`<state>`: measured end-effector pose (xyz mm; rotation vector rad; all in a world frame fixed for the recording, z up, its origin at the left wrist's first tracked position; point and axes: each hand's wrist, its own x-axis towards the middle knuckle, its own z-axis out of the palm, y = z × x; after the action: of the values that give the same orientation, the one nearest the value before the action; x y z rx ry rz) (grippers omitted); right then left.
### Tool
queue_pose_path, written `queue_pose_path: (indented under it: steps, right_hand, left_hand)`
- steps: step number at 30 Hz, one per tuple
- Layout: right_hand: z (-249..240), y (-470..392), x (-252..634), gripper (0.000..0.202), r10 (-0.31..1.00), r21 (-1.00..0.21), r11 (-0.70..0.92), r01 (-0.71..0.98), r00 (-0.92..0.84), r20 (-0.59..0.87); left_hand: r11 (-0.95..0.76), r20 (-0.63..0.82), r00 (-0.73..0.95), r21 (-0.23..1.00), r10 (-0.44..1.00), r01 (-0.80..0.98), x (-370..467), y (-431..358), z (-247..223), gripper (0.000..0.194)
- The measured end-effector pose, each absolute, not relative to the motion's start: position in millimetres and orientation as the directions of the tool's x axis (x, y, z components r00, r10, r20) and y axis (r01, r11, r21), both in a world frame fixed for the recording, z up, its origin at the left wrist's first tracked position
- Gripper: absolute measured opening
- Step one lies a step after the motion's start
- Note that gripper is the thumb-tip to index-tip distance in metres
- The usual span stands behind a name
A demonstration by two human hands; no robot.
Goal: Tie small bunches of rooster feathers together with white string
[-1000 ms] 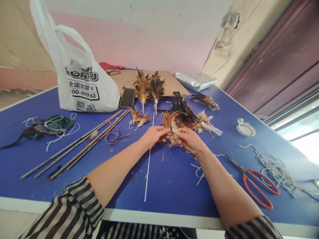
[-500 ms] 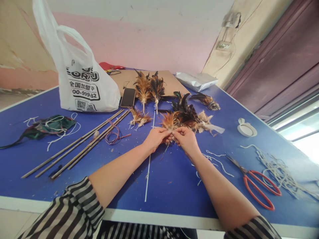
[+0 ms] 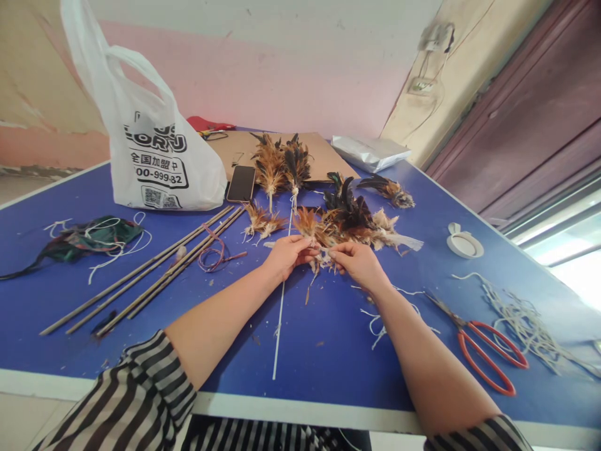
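My left hand (image 3: 292, 255) pinches the base of a small orange-brown feather bunch (image 3: 307, 223) near the middle of the table. Just to its right, my right hand (image 3: 355, 263) has its thumb and finger pressed together at pale fluff beside the bunch; exactly what it grips is too small to make out. Behind my hands lies a pile of black and brown feathers (image 3: 354, 216). Two tied feather bundles (image 3: 270, 166) rest on the cardboard's front edge, and smaller tufts (image 3: 263, 222) lie left of my hands.
On the left are a white plastic bag (image 3: 164, 156), thin sticks (image 3: 154, 269) and green cloth (image 3: 94, 238). A phone (image 3: 241, 184) lies by the cardboard (image 3: 323, 153). At right are red-handled scissors (image 3: 493, 351), white string (image 3: 530, 326) and a tape roll (image 3: 464, 244).
My hands have moved apart slightly. The feather bunch has shifted left with my left hand, and my right hand has moved a little right.
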<state>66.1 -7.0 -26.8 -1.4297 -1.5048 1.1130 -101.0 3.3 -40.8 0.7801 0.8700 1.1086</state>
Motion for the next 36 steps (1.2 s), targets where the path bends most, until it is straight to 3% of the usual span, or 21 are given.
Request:
queue_pose_path:
  steps: [4, 9, 15, 19, 24, 31, 33, 36]
  right_hand:
    - [-25, -8, 70, 0.019, 0.99, -0.938, 0.02, 0.347, -0.138, -0.03]
    - [-17, -10, 75, 0.018, 0.978, -0.888, 0.096, 0.45, -0.209, -0.001]
    - [-14, -14, 70, 0.014, 0.927, -0.642, 0.374, 0.669, -0.281, 0.247]
    - [-11, -17, 67, 0.013, 0.906, -0.579, 0.422, 0.698, -0.303, 0.295]
    - [-10, -17, 68, 0.011, 0.896, -0.666, 0.437, 0.604, -0.351, 0.27]
    - [-19, -9, 72, 0.022, 0.976, -0.95, 0.101, 0.297, -0.215, 0.036]
    - [-19, -7, 75, 0.03, 0.985, -0.967, 0.096, 0.238, -0.161, 0.059]
    - [-17, -8, 76, 0.033, 0.977, -0.924, 0.19, 0.332, 0.026, 0.21]
  left_hand:
    - [0.248, -0.187, 0.191, 0.891, 0.964, -0.381, -104, 4, -37, 0.011]
    - [0.226, -0.183, 0.281, 0.966, 0.942, -0.129, -103, 0, -30, 0.014]
    - [0.184, -0.185, 0.436, 0.982, 0.881, 0.044, -100, -5, -30, 0.015]
    - [0.126, -0.146, 0.474, 0.989, 0.868, 0.075, -101, -4, -33, 0.019]
    - [0.106, -0.134, 0.501, 0.991, 0.855, 0.085, -102, -4, -35, 0.019]
    - [0.222, -0.192, 0.5, 0.975, 0.845, -0.001, -100, -7, -29, 0.019]
    - [0.3, -0.226, 0.454, 0.949, 0.862, -0.097, -101, -5, -27, 0.016]
    - [0.424, -0.302, 0.378, 0.855, 0.875, -0.298, -104, 0, -27, 0.01]
